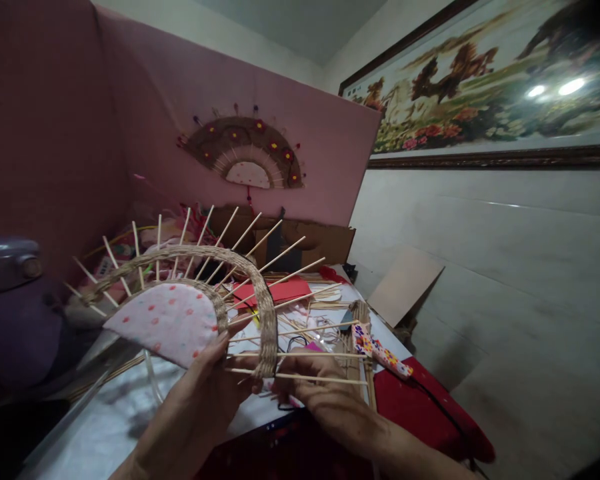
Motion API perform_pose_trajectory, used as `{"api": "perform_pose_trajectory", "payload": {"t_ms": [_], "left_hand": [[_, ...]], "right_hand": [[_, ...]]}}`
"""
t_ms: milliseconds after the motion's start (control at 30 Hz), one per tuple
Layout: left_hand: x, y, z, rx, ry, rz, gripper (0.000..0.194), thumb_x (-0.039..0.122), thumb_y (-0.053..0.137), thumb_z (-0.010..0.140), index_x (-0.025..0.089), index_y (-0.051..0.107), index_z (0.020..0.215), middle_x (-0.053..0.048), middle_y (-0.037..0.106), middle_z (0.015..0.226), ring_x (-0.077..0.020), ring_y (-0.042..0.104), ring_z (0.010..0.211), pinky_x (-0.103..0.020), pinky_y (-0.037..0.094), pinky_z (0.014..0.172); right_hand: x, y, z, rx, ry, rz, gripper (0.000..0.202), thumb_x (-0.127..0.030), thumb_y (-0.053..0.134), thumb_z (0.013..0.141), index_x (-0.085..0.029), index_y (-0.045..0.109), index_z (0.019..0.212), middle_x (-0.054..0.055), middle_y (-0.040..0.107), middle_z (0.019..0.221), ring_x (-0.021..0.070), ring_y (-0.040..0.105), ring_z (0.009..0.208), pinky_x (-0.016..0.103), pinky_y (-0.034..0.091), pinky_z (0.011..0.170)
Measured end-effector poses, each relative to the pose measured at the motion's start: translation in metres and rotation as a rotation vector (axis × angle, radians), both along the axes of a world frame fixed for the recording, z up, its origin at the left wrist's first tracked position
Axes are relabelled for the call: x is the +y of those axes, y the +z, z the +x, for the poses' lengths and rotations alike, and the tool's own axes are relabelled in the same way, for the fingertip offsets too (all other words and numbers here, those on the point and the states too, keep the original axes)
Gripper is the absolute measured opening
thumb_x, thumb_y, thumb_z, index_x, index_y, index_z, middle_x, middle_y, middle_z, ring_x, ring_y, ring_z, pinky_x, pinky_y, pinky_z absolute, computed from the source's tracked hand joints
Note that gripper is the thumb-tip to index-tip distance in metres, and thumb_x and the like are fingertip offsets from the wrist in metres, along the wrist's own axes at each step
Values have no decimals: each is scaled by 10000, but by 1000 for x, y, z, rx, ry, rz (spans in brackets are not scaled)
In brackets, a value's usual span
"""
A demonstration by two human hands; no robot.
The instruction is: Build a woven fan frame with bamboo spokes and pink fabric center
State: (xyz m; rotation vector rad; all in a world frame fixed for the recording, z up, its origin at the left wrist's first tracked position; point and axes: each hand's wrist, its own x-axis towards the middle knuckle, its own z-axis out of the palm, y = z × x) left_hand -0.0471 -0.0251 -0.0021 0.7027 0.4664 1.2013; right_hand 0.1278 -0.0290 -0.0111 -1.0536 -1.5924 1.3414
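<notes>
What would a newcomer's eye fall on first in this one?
Probably the fan-shaped frame of pale sticks and woven tan cord, left of centre in the left hand, with the right hand at its lower right end and a white, red-dotted cloth half-circle at its base. Behind, a brown, flower-dotted fan hangs against a pink surface; a wide framed picture fills the upper right.

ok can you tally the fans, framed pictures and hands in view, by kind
Fans: 2, the held fan and the upper fan
Framed pictures: 1, the horse picture
Hands: 2, the left hand and the right hand
Total: 5
</notes>
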Motion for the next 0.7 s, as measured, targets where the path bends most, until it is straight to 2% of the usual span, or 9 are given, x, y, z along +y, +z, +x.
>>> {"api": "perform_pose_trajectory", "payload": {"t_ms": [67,167,300,400,467,600,700], "left_hand": [[-1,1,1,20,-2,3,407,279,340,919,213,327,1320,-92,709,709,-189,629,624,-321,446,607],[-6,8,2,33,-48,-38,452,294,381,907,251,278,1346,-90,715,721,-229,665,653,-331,458,588],[-9,16,2,16,-70,-96,483,252,378,905,264,237,1366,-115,731,789,-284,691,768,-497,475,759],[-7,16,1,12,-38,-98,498,220,367,904,236,215,1378,-121,733,798,-276,692,786,-520,460,818],[-6,15,0,25,-26,-86,506,207,371,899,224,210,1379,-114,732,788,-260,694,757,-518,462,828],[-4,11,0,44,-33,-61,537,199,410,882,207,208,1380,-132,732,808,-273,692,789,-505,473,821],[-4,8,1,43,-24,-86,581,203,471,856,212,211,1376,-109,734,759,-281,695,759,-494,493,781]], "right_hand": [[5,-2,0,18,18,-79,276,-426,585,801,-167,564,706,-32,510,587,65,425,452,182,338,422],[10,-1,-3,44,-60,-97,312,-443,624,766,-167,511,675,-64,440,524,39,310,406,170,239,378],[14,1,-7,133,-83,-91,332,-463,653,727,-163,521,676,-54,453,572,48,349,463,180,283,436],[15,0,-4,81,-154,18,332,-448,655,732,-154,537,634,-24,492,633,73,415,552,194,324,500],[13,0,2,40,-186,25,350,-453,664,721,-150,534,604,-29,471,589,73,394,529,196,302,480],[5,5,21,165,-112,-160,381,-456,684,705,-157,469,607,-84,345,479,36,217,415,189,155,398],[-5,8,39,301,-67,-251,403,-427,680,724,-168,405,584,-101,271,458,30,147,401,189,96,385]]}}
